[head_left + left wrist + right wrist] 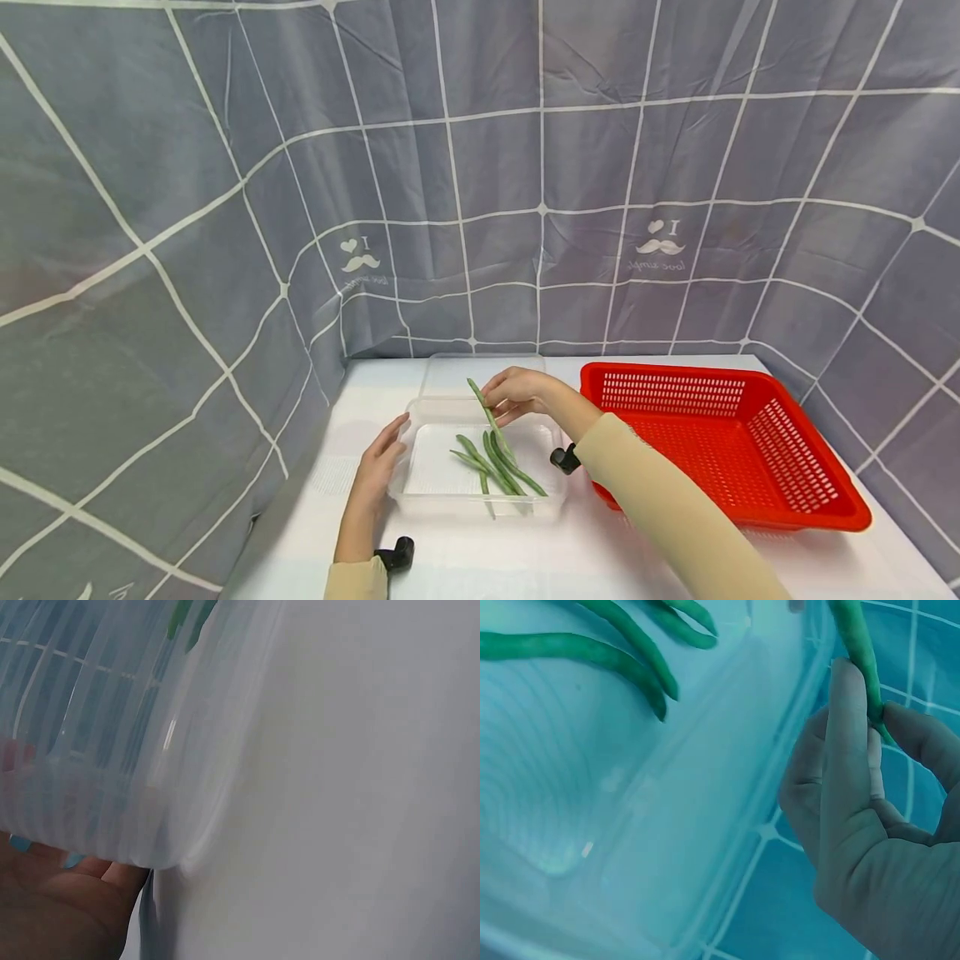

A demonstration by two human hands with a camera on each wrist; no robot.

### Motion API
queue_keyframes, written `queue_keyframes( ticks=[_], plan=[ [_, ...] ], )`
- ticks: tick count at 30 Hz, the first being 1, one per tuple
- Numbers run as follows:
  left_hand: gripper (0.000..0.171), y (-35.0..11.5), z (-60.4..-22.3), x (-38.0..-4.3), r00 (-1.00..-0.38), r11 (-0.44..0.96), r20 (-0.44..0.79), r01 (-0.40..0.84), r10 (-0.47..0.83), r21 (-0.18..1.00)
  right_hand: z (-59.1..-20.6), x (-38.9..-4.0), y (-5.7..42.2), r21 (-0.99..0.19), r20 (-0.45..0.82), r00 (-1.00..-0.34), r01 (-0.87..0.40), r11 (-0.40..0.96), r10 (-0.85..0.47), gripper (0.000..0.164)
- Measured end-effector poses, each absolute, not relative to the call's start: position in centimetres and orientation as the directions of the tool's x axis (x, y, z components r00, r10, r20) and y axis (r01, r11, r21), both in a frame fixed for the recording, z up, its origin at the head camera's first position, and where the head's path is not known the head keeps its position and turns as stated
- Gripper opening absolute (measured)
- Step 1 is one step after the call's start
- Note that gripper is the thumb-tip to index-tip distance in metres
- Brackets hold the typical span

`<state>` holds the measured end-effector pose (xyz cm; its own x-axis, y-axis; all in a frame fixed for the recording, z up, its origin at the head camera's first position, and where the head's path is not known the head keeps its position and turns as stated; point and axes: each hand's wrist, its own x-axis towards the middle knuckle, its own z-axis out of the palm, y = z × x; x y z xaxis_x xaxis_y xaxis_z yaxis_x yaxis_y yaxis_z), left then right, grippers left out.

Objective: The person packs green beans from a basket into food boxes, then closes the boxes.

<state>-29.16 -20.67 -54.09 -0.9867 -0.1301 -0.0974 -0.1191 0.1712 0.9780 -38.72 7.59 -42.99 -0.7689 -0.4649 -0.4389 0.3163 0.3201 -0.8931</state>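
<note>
While the right hand point(517, 392) pinches one green bean point(855, 641) between thumb and fingers above a clear plastic box point(427, 505), the left hand point(377, 467) rests loosely open, its fingers at the box's left side. More green beans point(562, 646) lie inside the box, which stands on the white tabletop point(465, 562), left of a red basket point(720, 446).

**Hidden and Cropped Parts**

Head view: the right sleeve point(675, 508) covers part of the red basket point(772, 512); small lettering point(657, 266) on the curtain point(491, 171) is blurred. Left wrist view: the left hand point(64, 907) is cropped at left and below. Right wrist view: the held bean point(855, 641) is cut off above.
</note>
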Motion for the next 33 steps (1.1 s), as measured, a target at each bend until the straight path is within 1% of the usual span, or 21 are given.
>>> queue_keyframes(
  ticks=[5, 9, 16, 25, 33],
  plan=[
    [0.057, -20.6, -54.0, -29.2, -0.986, 0.174, -0.103, -0.126, -0.133, 0.977, -44.3, -38.8, 6.6, -0.867, -0.487, -0.739, 0.343, 0.362, -0.466, 0.026],
    [0.057, -20.4, -54.0, -29.3, -0.984, 0.180, -0.112, -0.136, -0.139, 0.974, -45.2, -38.8, 6.0, -0.845, -0.512, -0.720, 0.323, 0.427, -0.469, 0.019],
    [0.057, -20.3, -53.8, -29.3, -0.982, 0.167, -0.122, -0.145, -0.145, 0.975, -46.1, -38.5, 5.0, -0.810, -0.537, -0.713, 0.285, 0.513, -0.451, 0.010],
    [0.057, -20.3, -53.7, -29.3, -0.979, 0.171, -0.136, -0.162, -0.154, 0.972, -46.7, -38.3, 4.4, -0.771, -0.565, -0.702, 0.265, 0.579, -0.433, 0.013],
    [0.057, -20.5, -53.7, -29.1, -0.981, 0.177, -0.124, -0.150, -0.148, 0.973, -47.0, -38.2, 4.2, -0.755, -0.574, -0.703, 0.256, 0.603, -0.420, 0.020]
  ],
)
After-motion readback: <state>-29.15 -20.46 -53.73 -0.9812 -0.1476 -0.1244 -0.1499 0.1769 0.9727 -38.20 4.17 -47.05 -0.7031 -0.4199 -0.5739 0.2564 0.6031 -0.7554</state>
